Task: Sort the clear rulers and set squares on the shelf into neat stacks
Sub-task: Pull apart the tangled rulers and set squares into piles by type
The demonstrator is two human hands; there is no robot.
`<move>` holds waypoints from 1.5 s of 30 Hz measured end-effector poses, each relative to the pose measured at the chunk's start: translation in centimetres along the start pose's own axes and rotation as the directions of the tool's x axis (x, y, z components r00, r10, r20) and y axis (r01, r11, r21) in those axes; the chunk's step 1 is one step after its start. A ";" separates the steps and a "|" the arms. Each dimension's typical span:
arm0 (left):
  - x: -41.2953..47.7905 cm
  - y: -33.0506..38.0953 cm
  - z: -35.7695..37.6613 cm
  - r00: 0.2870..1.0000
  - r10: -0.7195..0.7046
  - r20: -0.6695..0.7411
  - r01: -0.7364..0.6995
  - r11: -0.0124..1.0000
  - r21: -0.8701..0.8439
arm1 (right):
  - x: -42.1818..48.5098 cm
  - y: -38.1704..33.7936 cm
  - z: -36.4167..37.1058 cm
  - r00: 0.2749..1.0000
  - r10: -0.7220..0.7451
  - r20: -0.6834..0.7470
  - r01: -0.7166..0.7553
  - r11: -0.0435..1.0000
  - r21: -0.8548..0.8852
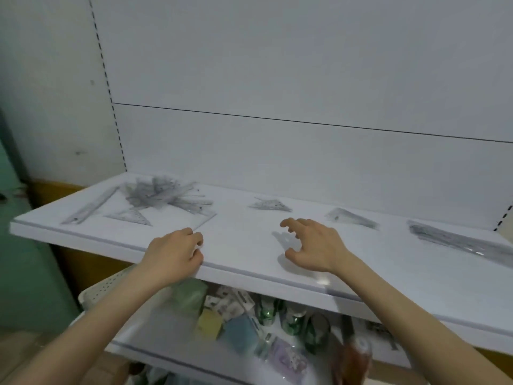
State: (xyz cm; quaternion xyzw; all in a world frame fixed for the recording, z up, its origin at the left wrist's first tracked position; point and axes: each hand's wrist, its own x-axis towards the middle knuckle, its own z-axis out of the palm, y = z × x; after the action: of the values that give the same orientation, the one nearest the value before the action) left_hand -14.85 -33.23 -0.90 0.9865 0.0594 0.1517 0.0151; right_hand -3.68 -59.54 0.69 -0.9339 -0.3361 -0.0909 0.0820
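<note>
A white flat shelf [249, 262] is carrying every piece, and its bare front strip is giving the hands open room. At its left rear a jumbled heap of clear plastic rulers and set squares [161, 195] is lying criss-crossed, too tangled to count. At the far right a long stack of clear rulers [458, 240] is running towards the front edge. One single clear straight ruler [88, 207] and one single clear triangular set square [130, 216] are lying just beside the heap. Two small piles are sitting apart in between: a middle stack of clear set squares [269, 204] and a flatter stack of clear set squares [351, 218]. The right hand [313, 245] is hovering, fingers spread. The left hand [177, 251] is curling at the front edge; whether it is pinching anything I cannot tell.
</note>
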 end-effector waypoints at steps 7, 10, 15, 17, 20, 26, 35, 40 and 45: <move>-0.4 -9.3 -0.3 1.000 0.005 0.007 -0.004 0.997 -0.072 | 3.4 -9.1 2.8 0.995 0.100 -0.004 -0.100 0.994 0.034; 0.5 -12.0 0.2 1.000 0.012 0.005 -0.011 0.994 -0.110 | 5.5 -11.2 3.4 0.993 0.121 0.004 -0.121 0.992 0.032; 2.8 -15.5 1.2 0.999 -0.002 -0.037 -0.005 0.984 -0.181 | 10.2 -13.1 4.9 0.994 0.107 0.002 -0.107 0.994 0.012; 3.8 -17.1 1.6 0.997 -0.018 -0.068 0.004 0.981 -0.195 | 12.6 -13.9 5.7 0.993 0.122 0.001 -0.122 0.993 0.000; 5.6 -19.8 1.8 0.995 -0.037 -0.094 0.018 0.980 -0.198 | 15.8 -15.3 6.9 0.972 0.227 0.067 -0.223 0.973 -0.054; 9.0 -26.5 1.1 0.974 -0.168 -0.153 0.141 0.975 -0.172 | 19.9 -17.5 7.8 0.942 0.310 0.128 -0.287 0.943 -0.171; 12.3 -30.2 1.5 0.996 -0.064 -0.066 0.050 0.979 -0.197 | 20.0 -20.1 7.1 0.943 0.333 0.007 -0.311 0.888 -0.338; 13.0 -31.8 1.3 0.999 0.003 -0.035 -0.009 0.981 -0.193 | 19.3 -22.3 7.0 0.949 0.217 -0.229 -0.298 0.857 -0.421; 12.5 -34.7 2.0 0.991 -0.092 0.095 0.108 0.979 -0.174 | 18.5 -25.5 8.7 0.951 0.168 -0.258 -0.262 0.882 -0.392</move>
State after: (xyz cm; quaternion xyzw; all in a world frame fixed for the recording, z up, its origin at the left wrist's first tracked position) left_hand -6.31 2.67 -0.73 0.9826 0.0945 0.1124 0.1135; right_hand -5.04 -26.94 -1.26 -0.9454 -0.1913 -0.2529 -0.0760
